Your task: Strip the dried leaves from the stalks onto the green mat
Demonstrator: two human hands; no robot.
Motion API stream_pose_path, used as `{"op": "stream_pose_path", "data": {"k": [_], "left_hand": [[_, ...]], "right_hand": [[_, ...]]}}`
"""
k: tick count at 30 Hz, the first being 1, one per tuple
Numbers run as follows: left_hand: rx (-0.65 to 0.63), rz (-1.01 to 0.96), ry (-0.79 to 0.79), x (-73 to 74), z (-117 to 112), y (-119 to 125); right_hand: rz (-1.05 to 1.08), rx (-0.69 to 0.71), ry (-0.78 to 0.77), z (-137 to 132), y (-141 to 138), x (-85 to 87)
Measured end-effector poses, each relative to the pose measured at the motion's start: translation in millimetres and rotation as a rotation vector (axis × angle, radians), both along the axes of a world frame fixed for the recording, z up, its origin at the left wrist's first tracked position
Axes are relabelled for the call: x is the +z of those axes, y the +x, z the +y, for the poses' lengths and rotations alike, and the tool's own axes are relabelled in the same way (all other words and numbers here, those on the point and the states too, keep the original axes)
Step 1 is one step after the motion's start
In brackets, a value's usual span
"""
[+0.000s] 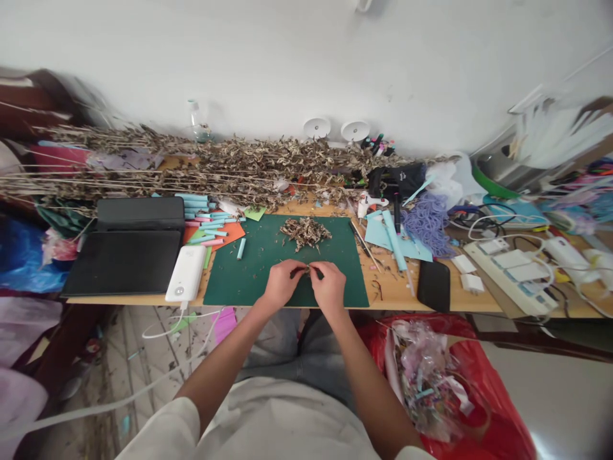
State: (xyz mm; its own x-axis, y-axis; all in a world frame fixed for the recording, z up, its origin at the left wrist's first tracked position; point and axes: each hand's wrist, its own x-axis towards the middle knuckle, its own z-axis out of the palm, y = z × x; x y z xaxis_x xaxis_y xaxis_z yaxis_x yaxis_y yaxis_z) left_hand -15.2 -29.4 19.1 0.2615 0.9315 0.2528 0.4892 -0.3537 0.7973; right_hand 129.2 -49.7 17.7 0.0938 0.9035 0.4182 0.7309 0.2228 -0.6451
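Both hands meet over the near part of a green cutting mat. My left hand and my right hand are closed in a pinch, fingertips almost touching. Between them is a small brown bit that looks like dried leaf; its exact shape is too small to make out. Just beyond the hands lies a heap of dried leaves, with crumbs scattered around it. A short light-blue paper tube rests on the mat to the left of the heap.
Long dried plant stalks lie along the wall. On the left are a black tablet case, a white power bank and several paper tubes. Rightward sit a glue gun, purple yarn, a black phone and a power strip.
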Motion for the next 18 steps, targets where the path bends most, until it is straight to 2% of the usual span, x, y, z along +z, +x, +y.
{"op": "stream_pose_path", "data": {"k": [4,8,10,14,18], "left_hand": [[-0.102,0.137,0.158,0.9,2,-5],[-0.049,0.255,0.271,9.3,22,-10],[-0.017,0.323,0.282,15.6,39,-12],[-0.088,0.449,0.255,26.7,72,-16],[-0.073,0.527,0.268,26.2,89,-20]], "right_hand": [[-0.051,0.047,-0.024,0,3,-2.9],[-0.082,0.031,-0.021,-1,2,-1.4],[-0.058,0.016,-0.002,-1,4,0.3],[-0.042,-0.080,0.028,13,18,3.1],[-0.105,-0.164,0.012,41,36,4.0]]}}
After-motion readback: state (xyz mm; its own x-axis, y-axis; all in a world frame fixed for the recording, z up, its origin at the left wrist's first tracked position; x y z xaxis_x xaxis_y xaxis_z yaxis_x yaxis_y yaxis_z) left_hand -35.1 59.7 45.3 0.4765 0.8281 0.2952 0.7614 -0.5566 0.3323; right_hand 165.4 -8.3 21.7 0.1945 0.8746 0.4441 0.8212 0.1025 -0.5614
